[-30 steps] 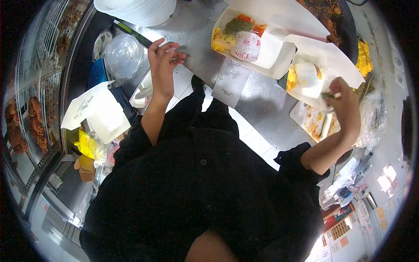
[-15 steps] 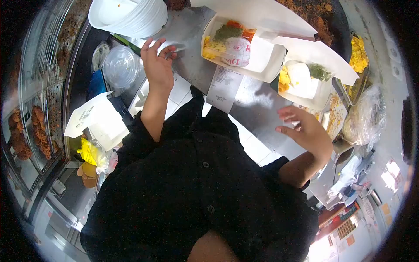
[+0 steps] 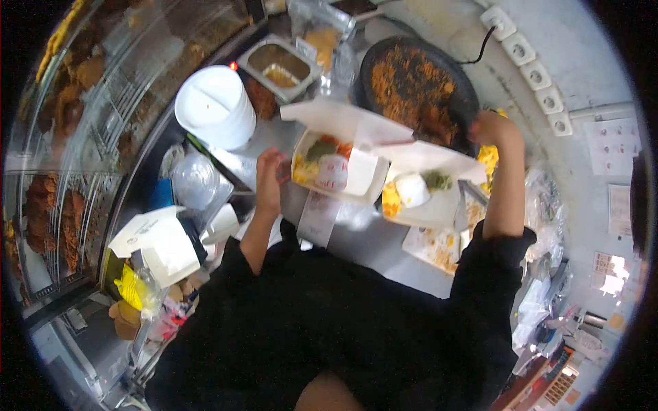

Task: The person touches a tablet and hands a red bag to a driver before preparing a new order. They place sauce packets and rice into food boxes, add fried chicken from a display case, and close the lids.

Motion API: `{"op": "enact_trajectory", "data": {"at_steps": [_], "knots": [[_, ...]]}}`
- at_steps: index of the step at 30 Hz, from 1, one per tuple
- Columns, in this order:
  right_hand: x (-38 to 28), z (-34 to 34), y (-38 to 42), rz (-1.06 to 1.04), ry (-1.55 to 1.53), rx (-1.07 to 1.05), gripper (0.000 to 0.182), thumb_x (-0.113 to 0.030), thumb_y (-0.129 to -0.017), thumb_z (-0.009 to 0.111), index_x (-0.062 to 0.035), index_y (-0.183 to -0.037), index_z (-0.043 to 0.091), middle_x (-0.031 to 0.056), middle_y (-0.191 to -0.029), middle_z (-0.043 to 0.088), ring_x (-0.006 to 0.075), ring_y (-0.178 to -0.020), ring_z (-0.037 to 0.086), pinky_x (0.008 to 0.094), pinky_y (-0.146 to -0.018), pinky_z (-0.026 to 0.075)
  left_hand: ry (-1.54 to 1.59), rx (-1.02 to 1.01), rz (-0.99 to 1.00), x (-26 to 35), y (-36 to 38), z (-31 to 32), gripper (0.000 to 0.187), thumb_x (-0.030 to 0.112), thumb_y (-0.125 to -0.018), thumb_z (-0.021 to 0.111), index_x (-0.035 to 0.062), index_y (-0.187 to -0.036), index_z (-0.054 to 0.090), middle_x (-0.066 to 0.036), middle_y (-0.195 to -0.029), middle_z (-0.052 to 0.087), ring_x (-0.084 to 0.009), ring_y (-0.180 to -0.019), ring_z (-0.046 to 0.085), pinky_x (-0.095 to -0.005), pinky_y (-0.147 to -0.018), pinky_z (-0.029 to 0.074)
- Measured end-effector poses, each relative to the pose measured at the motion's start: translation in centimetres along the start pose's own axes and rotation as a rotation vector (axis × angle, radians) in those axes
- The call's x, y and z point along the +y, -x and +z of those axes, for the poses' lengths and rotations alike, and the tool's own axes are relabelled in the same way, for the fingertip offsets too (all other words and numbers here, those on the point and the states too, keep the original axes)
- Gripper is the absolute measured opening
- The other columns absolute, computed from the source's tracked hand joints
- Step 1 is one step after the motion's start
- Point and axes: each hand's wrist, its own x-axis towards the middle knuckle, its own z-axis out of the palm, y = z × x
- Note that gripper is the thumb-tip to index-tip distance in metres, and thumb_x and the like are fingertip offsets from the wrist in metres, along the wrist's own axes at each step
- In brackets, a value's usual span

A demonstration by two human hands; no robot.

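Note:
My left hand (image 3: 270, 171) is beside the left end of an open white food box (image 3: 373, 179), its fingers slightly bent and apart, holding nothing visible. In that box lie yellow food, green paste, something red and a round wrapped packet with red print (image 3: 333, 171). A second open box (image 3: 439, 204) stands to its right, holding a white mound (image 3: 412, 190), yellow food and green paste (image 3: 436, 181). My right hand (image 3: 495, 130) is raised beyond it, by the right rim of a dark stone dish and above yellow food (image 3: 488, 159). Its fingers are blurred and partly hidden.
Crumbly brown food fills part of the dark dish (image 3: 467, 103). Stacked white containers (image 3: 240, 113), a metal pan (image 3: 306, 72) and clear plastic lids (image 3: 197, 181) are at the left. A printed slip (image 3: 317, 218) lies below the boxes. Another open box (image 3: 168, 243) stands lower left.
The view has shifted, showing more of the back counter. My right hand has moved up and away toward the dark dish. My left hand is now closer to the left box.

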Motion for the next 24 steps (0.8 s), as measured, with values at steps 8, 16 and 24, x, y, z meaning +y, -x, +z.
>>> {"op": "enact_trajectory", "data": {"at_steps": [8,16,24], "knots": [[4.0,-1.4,-14.9,-0.021,-0.428,-0.173,0.026,-0.026,-0.083,0.059,-0.0030,-0.092,0.065,0.0089,-0.074,0.066,0.0187,-0.066,0.064,0.0344,-0.061,0.051,0.117,0.335,0.308,1.5,1.7,-2.6,0.025,0.017,-0.092,0.046,0.0057,-0.114,0.045,-0.007,-0.104,0.051,-0.0170,-0.090,0.055,-0.0294,-0.074,0.043],[-8.1,-8.4,-9.2,-0.690,-0.286,0.269,0.028,-0.023,-0.084,0.054,-0.0033,-0.102,0.063,0.0142,-0.082,0.066,0.0246,-0.075,0.064,0.0372,-0.068,0.049,-0.567,0.515,1.010,8.2,-2.0,0.7,0.044,-0.002,-0.074,0.061,0.0040,-0.113,0.043,-0.013,-0.113,0.042,-0.0213,-0.101,0.040,-0.0316,-0.085,0.033],[-14.0,-8.7,-15.7,-0.248,-0.241,0.552,0.052,-0.042,-0.076,0.067,-0.0084,-0.114,0.061,0.0157,-0.127,0.050,0.0357,-0.125,0.037,0.0576,-0.101,0.023,-0.262,0.398,1.074,4.8,-1.2,5.9,0.051,-0.004,-0.070,0.063,-0.0001,-0.114,0.038,-0.014,-0.102,0.043,-0.0241,-0.097,0.042,-0.0357,-0.089,0.032]]}}
